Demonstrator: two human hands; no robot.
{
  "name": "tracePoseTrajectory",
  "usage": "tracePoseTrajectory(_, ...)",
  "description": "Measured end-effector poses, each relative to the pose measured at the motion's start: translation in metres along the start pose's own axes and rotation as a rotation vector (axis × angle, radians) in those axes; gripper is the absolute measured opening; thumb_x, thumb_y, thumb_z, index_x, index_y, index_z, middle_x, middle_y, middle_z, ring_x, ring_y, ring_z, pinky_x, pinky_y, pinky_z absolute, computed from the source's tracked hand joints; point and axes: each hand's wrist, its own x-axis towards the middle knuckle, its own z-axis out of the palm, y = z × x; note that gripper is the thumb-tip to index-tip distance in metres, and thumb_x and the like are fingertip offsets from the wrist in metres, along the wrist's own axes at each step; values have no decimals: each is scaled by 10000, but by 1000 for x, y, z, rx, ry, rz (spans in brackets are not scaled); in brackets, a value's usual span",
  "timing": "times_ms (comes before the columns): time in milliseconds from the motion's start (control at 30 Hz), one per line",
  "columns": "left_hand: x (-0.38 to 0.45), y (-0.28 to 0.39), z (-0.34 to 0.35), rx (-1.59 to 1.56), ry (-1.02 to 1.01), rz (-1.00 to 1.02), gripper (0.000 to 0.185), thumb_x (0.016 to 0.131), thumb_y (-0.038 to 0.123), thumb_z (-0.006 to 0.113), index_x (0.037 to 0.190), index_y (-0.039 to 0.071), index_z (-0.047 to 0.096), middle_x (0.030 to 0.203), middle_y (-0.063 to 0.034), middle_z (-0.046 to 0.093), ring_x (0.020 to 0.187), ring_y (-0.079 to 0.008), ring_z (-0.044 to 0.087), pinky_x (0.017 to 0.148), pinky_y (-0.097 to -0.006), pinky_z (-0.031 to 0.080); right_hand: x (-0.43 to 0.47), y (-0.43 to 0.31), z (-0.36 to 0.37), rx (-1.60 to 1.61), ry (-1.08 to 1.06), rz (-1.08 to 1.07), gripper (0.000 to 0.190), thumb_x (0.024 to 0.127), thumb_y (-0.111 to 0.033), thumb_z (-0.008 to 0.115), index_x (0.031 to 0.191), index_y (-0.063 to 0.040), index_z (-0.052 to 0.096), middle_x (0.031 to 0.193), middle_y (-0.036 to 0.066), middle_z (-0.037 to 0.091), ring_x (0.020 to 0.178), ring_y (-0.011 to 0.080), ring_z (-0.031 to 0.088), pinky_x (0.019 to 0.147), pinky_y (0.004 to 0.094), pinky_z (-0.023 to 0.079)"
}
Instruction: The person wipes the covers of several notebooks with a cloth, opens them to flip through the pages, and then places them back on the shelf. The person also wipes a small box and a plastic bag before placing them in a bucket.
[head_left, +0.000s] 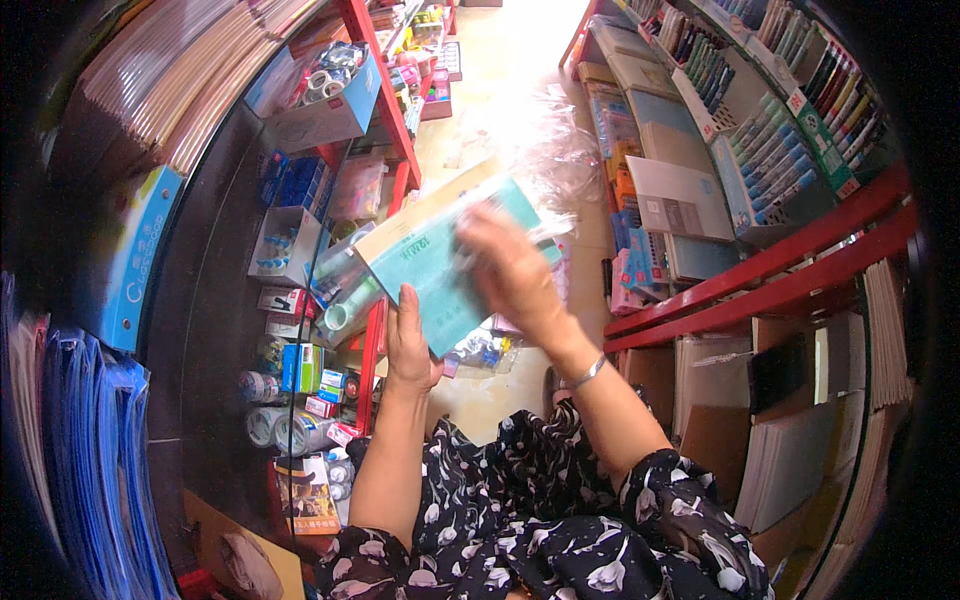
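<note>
A teal-covered booklet (420, 281) with printed writing is held up at a tilt in front of me. Behind its upper edge shows a beige booklet or sheet (409, 216). My left hand (409, 345) grips the lower left edge, thumb along the near side. Over the teal cover lies my right hand (514, 274), bent at the wrist and blurred by motion. Something whitish shows by its fingers, but I cannot make out whether they hold it. A whitish, blurred piece (555, 225) juts out at the booklet's right side.
Red-framed shelves flank a narrow aisle. Tape rolls (304, 433), small boxes and a white carton (285, 244) fill the left one. Blue folders (97, 442) stand nearest on that side. Marker pens (776, 165) line the right shelf. Crumpled clear plastic (555, 142) lies on the floor ahead.
</note>
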Motion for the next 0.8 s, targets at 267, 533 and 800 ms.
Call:
tracePoseTrajectory(267,-8,-17,-7,138,-55,-131,549,1038,413,452,1394,-2,407,1315,-116,548,1171,-212,567,989,-371,479,9,17,-1,-107,232,196,430,845,66,592,1261,-32,546,1321,215,541,1229,369,540,1035,403,443)
tracePoseTrajectory(533,-7,-19,-3,116,-77,-140,697,1015,578,333,1473,53,346,1427,-67,457,1296,-195,467,1078,-350,395,8,-36,21,361,-108,9,471,755,57,621,1213,-48,590,1281,197,578,1206,372,561,1013,413,470)
tracePoseTrajectory(800,-4,-12,-20,-467,-24,-186,675,984,671,268,1245,127,569,1223,-97,625,1132,-240,600,1001,-400,465,1,-40,14,528,-369,85,397,772,-15,575,1165,-14,632,1251,172,633,1144,318,626,994,387,489)
